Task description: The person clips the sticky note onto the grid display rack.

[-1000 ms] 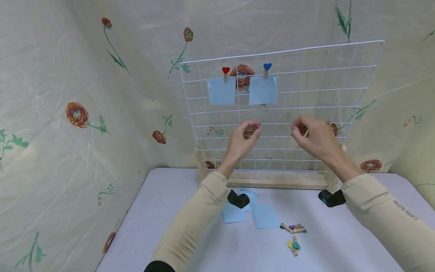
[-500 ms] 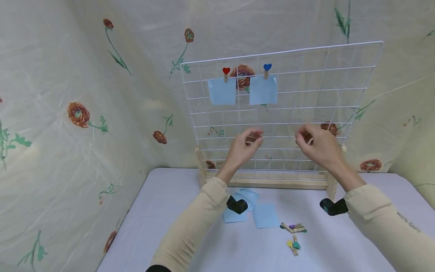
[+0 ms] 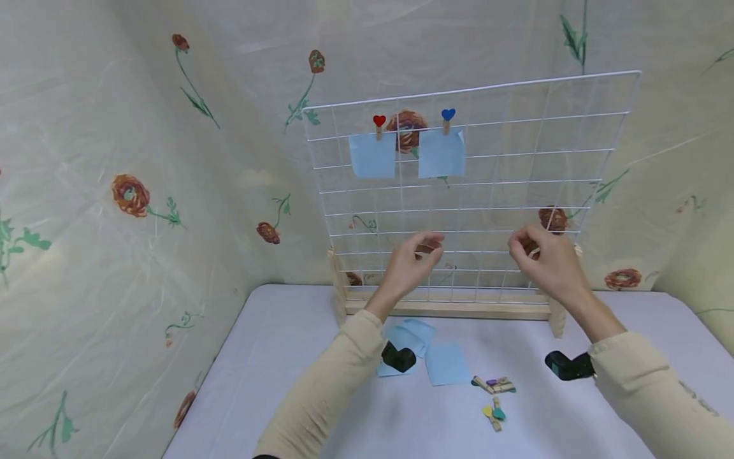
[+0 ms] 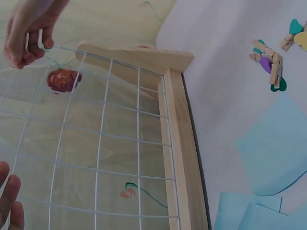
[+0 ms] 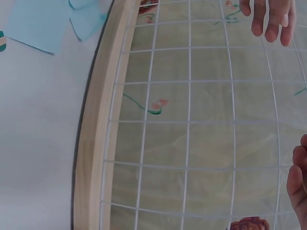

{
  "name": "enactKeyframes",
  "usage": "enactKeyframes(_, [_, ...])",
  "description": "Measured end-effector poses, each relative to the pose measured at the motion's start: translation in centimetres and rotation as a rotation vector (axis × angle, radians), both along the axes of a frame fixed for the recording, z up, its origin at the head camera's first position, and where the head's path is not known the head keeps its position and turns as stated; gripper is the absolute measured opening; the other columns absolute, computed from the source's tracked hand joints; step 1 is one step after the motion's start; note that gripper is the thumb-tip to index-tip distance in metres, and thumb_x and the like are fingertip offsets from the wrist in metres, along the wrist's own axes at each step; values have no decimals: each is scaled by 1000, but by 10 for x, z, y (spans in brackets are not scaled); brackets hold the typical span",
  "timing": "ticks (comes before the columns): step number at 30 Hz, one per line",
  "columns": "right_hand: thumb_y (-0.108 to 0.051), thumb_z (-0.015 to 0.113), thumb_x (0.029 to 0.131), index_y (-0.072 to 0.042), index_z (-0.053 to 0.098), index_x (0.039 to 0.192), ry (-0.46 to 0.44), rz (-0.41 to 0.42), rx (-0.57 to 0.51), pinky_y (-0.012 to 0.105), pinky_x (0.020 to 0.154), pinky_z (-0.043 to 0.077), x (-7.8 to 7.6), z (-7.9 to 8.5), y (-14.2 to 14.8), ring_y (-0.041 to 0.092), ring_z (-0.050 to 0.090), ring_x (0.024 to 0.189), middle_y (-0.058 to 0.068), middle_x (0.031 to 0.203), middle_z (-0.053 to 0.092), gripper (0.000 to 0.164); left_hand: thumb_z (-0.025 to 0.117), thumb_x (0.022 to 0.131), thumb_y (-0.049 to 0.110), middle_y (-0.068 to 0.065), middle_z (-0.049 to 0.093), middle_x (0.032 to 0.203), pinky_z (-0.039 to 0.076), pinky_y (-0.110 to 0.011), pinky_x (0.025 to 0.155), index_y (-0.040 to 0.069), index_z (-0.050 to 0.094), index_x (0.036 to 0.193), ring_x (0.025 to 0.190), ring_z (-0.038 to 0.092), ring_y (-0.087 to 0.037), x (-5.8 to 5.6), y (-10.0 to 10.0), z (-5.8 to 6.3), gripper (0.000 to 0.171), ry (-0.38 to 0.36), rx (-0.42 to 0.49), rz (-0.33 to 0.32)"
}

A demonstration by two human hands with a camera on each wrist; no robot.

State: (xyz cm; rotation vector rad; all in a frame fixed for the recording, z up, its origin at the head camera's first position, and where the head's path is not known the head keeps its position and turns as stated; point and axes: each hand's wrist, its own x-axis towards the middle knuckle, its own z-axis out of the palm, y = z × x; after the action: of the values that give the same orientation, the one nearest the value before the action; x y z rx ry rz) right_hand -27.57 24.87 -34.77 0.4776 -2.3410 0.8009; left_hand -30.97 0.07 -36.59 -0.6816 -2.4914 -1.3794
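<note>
Both hands hover apart in front of the white wire grid (image 3: 471, 89), fingers loosely curled and holding nothing. My left hand (image 3: 408, 266) is before the grid's lower middle; my right hand (image 3: 552, 262) is before its lower right. Up on the grid hang two light blue paper sheets. A clothespin with a red heart (image 3: 379, 120) holds the left sheet (image 3: 373, 158), and one with a blue heart (image 3: 448, 114) holds the right sheet (image 3: 441, 156). In the left wrist view, the right hand (image 4: 29, 31) shows at upper left, with left fingertips (image 4: 10, 194) below.
A wooden base (image 3: 459, 310) supports the grid on the white-covered table (image 3: 287, 357). Several loose blue sheets (image 3: 447, 366) lie in front of it, partly overlapping. To their right are two small groups of heart clothespins (image 3: 494, 386). A floral curtain (image 3: 218, 159) surrounds the table.
Both hands have moved down in front of the grid, and the right has drifted somewhat to the right. The hung sheets, loose sheets and clothespins have stayed in place.
</note>
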Motion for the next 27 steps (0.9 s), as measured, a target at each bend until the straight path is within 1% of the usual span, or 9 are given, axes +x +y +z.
enactKeyframes(3, [-8,58,89,-3,64,92,-5,1,-1,4,58,39,2,-5,1,9,49,67,8,79,64,9,56,95,25,4,65,112,48,-24,85,21,58,124,103,60,-9,1,-1,-4,29,-3,-7,-28])
enactKeyframes(5, [-8,58,89,-3,64,92,-4,3,0,4,58,40,3,-8,2,9,49,67,8,79,64,8,56,95,26,4,64,114,48,-24,85,20,57,126,104,60,-9,2,-2,-7,31,-5,-19,-44])
enactKeyframes(9, [-7,59,88,-3,64,91,3,11,1,5,58,40,7,-13,1,8,50,67,8,77,64,7,56,95,27,0,63,117,48,-25,87,19,56,127,106,59,-10,4,-3,-13,32,-21,-40,-56])
enactKeyframes(12, [-6,59,88,-3,64,90,-3,17,-3,6,57,40,9,-18,1,8,50,66,8,77,65,6,57,95,27,-2,64,117,49,-29,89,19,57,126,106,59,-11,4,-4,-18,32,-29,-40,-60])
enactKeyframes(14, [-7,59,89,-4,64,90,-20,14,-7,7,57,41,10,-23,2,8,51,65,8,77,65,6,57,95,27,-1,64,118,50,-32,90,18,58,126,106,60,-11,4,-5,-22,32,-32,-39,-64])
enactKeyframes(16, [-7,59,89,-4,64,91,-41,4,-9,8,58,41,11,-27,2,8,51,65,8,77,65,6,56,95,28,1,64,118,50,-32,91,18,58,125,107,60,-11,4,-7,-25,32,-31,-56,-62])
enactKeyframes(22, [-8,59,90,-3,64,92,-78,-2,-18,8,59,42,15,-41,3,9,51,68,8,78,65,7,56,95,29,1,63,121,49,-28,90,19,57,128,108,59,-13,8,-12,-35,33,-64,-73,-65])
enactKeyframes(27, [-11,58,91,-5,63,93,-123,-14,-17,10,60,43,19,-50,1,11,51,70,8,81,64,9,55,96,27,0,62,121,49,-33,91,17,56,128,110,59,-15,9,-22,-49,34,-89,-60,-71])
